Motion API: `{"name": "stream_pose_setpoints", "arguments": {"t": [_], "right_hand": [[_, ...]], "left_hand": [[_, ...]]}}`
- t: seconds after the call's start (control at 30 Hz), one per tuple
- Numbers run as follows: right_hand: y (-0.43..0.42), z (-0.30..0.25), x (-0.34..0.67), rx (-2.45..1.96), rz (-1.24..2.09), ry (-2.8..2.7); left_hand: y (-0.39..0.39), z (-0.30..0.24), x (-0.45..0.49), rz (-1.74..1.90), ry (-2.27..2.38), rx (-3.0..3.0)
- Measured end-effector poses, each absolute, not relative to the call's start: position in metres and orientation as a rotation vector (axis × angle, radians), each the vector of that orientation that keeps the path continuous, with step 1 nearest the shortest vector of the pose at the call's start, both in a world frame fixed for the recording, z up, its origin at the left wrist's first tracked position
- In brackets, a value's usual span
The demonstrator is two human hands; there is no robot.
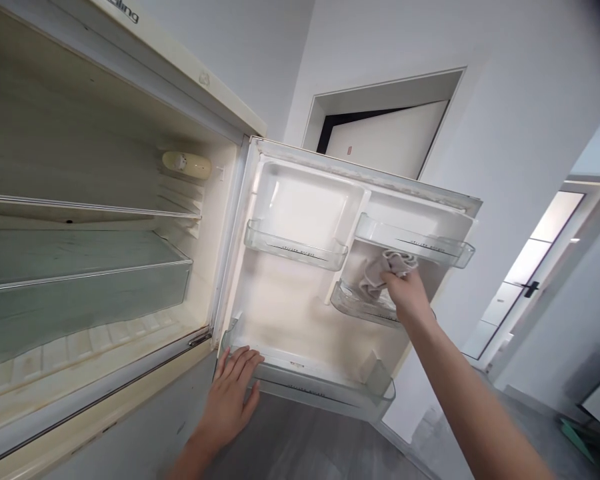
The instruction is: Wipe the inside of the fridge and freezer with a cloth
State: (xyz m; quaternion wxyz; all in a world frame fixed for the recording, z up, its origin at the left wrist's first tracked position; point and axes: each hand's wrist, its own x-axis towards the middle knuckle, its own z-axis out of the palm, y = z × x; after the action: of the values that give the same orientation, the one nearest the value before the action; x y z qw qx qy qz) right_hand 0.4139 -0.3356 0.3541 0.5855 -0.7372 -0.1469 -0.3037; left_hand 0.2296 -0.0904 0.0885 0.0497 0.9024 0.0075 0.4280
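R hand [405,295] grips cloth [380,273] on fridge door [290,313], L hand [229,400] open on bin [325,392], white rm [505,167].

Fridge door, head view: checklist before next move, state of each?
1. Right hand on grey cloth: ok, gripped, just below the upper right door shelf.
2. Left hand placed: ok, fingers spread on the bottom door shelf.
3. Fridge door open: ok, swung wide, inside facing the camera.
4. Door liner clean: not ok, brownish marks across its lower part.
5. Upper left door shelf in place: ok, sitting level on the door.
6. Cloth clean: cannot tell, its face against the door is hidden.
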Motion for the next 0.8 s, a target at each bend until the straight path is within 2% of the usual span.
{"name": "stream_pose_setpoints", "arguments": {"t": [0.23, 0.4, 0.6, 0.7, 0.8], "right_hand": [[-0.289, 0.364, 0.412, -2.047, -0.922, -0.913], [-0.305, 0.376, 0.410, -2.475, -1.020, -1.056], [-0.354, 0.384, 0.412, -3.007, -1.282, -0.826], [-0.367, 0.384, 0.419, -3.124, -1.169, -0.665], [-0.368, 0.383, 0.424, -3.165, -0.837, -0.664]], "left_hand": [[-0.092, 0.089, 0.231, 1.202, 0.033, 2.703], [-0.091, 0.091, 0.231, 1.211, 0.014, 2.704], [-0.090, 0.090, 0.233, 1.199, 0.004, 2.731], [-0.090, 0.089, 0.235, 1.182, 0.009, 2.728], [-0.091, 0.088, 0.235, 1.180, 0.005, 2.710]]}}
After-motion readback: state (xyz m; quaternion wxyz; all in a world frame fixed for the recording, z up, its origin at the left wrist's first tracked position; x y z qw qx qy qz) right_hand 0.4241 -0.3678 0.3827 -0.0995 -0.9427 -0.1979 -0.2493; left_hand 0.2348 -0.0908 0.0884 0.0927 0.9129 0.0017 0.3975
